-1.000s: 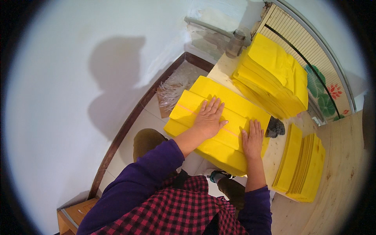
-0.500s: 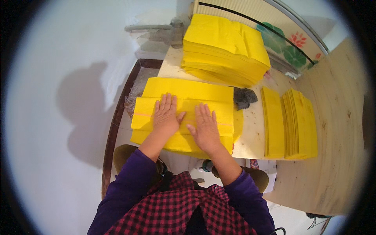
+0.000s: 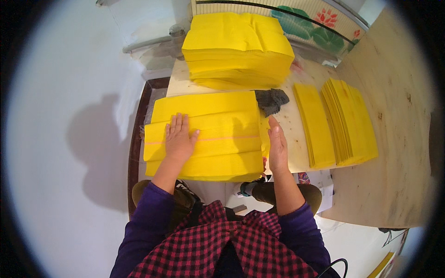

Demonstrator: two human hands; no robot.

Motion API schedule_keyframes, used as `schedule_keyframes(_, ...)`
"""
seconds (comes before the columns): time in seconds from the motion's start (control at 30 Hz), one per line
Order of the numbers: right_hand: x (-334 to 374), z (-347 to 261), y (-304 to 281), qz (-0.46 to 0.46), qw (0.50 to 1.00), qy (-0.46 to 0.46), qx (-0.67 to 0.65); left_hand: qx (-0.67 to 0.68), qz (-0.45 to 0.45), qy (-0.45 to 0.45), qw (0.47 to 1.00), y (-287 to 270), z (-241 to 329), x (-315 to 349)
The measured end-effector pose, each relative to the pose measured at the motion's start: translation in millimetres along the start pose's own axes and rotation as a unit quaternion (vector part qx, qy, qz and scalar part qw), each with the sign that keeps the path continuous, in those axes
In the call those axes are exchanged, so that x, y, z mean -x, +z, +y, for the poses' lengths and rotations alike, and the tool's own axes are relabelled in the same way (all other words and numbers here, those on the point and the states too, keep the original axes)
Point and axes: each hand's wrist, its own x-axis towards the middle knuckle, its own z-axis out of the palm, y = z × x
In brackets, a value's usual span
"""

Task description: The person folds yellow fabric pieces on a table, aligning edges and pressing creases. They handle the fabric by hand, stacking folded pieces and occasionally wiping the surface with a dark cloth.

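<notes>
A folded yellow sheet [image 3: 218, 124], cloth-like or papery, lies in front of me with a thin orange line across it and layered folds along its length. My left hand [image 3: 179, 143] rests flat on its left part, fingers stretched out and thumb apart. Just past the sheet's right edge, my right hand [image 3: 278, 150] is turned on its side with straight fingers, holding nothing. A crumpled dark grey cloth [image 3: 271, 101] sits beyond the right fingertips, against the sheet's upper right corner.
A tall stack of yellow sheets [image 3: 236, 34] stands at the back of the wooden table [image 3: 301, 160]. Narrow folded yellow bundles [image 3: 345, 120] lie at the right, beside a wooden panel [image 3: 384, 92]. A glass jar [image 3: 177, 34] stands at the back left, near the wall.
My right hand has lifted off the sheet and moved right past its edge, turning on its side. The left hand stays flat on the sheet. The whole view has shifted a little.
</notes>
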Motion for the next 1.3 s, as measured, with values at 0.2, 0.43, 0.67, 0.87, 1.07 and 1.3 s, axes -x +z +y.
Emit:
schedule_keyframes(0.2,1,20,-18,-0.025,0.996,0.077,-0.038,0.015,-0.014,0.000,1.000,-6,0,-3)
schedule_keyframes(0.43,2,26,-26,0.005,0.991,0.118,0.070,0.012,-0.028,0.002,1.000,-12,2,-3)
schedule_keyframes(0.67,-1,38,-29,-0.018,0.985,0.127,0.115,0.014,-0.040,0.007,0.999,-16,2,-5)
schedule_keyframes(0.87,-9,23,-20,0.009,0.979,0.007,0.202,0.012,-0.040,0.009,0.999,-13,-2,-5)
schedule_keyframes(1.07,-36,-1,22,-0.153,0.901,-0.218,0.341,0.025,-0.016,0.011,0.999,-7,-1,-1)
schedule_keyframes(1.3,-55,11,70,-0.237,0.791,-0.183,0.534,0.091,0.012,0.015,0.996,-15,-5,7)
